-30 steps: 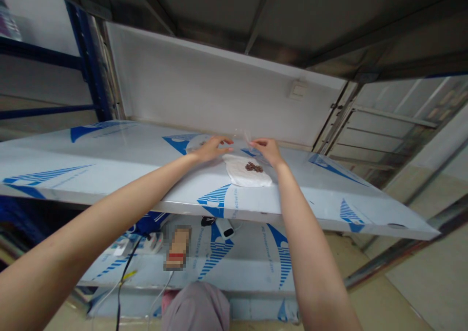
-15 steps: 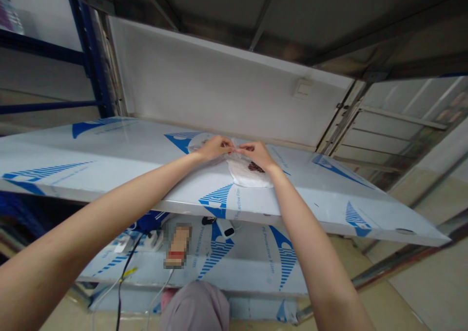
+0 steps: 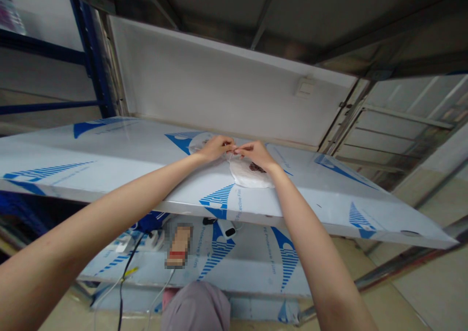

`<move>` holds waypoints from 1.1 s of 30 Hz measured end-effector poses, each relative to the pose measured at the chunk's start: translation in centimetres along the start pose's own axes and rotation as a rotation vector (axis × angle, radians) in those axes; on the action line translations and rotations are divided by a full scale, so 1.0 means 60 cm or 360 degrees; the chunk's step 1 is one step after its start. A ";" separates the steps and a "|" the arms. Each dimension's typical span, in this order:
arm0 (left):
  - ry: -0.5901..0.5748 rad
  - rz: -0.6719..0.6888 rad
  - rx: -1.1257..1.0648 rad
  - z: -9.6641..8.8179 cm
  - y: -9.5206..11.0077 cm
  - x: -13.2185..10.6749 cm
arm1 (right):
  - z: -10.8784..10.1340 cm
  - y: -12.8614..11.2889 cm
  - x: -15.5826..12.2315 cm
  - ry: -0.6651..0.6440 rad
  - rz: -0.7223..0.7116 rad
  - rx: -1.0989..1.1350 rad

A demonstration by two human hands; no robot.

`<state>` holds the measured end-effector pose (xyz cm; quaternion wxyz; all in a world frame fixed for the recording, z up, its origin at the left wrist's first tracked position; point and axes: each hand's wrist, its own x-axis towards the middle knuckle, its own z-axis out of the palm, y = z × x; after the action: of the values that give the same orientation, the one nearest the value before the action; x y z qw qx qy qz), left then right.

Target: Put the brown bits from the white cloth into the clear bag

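Observation:
My left hand [image 3: 218, 148] and my right hand [image 3: 256, 155] meet over the upper shelf, fingertips pinched close together. What lies between the fingertips is too small to make out. Under my right hand rests a soft white piece [image 3: 245, 176], like cloth or thin packaging, with a dark brown patch [image 3: 258, 167] on it; the hand and wrist hide part of it. Just left of my left hand is a clear, crinkled plastic piece [image 3: 200, 143], partly covered by the hand.
The upper shelf [image 3: 120, 160] wears blue-printed protective film. On the lower shelf [image 3: 248, 267] lie a blurred-out phone-like object [image 3: 179, 245], a small white device [image 3: 226, 228], white plugs [image 3: 124, 243] and cables. A metal shelf [image 3: 292, 24] hangs overhead. A wall switch [image 3: 305, 87] is behind.
The fingertips have come slightly closer together, and the clear film and red speck seen between them earlier are now mostly hidden. Both arms stay nearly in place.

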<state>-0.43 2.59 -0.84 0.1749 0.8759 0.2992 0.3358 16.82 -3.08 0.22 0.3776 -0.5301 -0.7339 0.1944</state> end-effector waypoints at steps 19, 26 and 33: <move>-0.0052 0.0002 -0.0214 -0.001 0.010 -0.004 | 0.003 -0.014 -0.012 -0.0066 0.0011 -0.0013; -0.0037 -0.0034 -0.0166 -0.004 0.023 -0.005 | -0.001 0.002 0.003 -0.0109 -0.0047 -0.0042; -0.0027 -0.0132 0.0018 -0.011 0.047 -0.013 | -0.005 0.006 -0.003 -0.0191 0.0009 -0.0088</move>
<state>-0.21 0.00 0.65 0.1862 0.8665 0.3357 0.3191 17.29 -3.16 0.09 0.3174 -0.5298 -0.7588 0.2066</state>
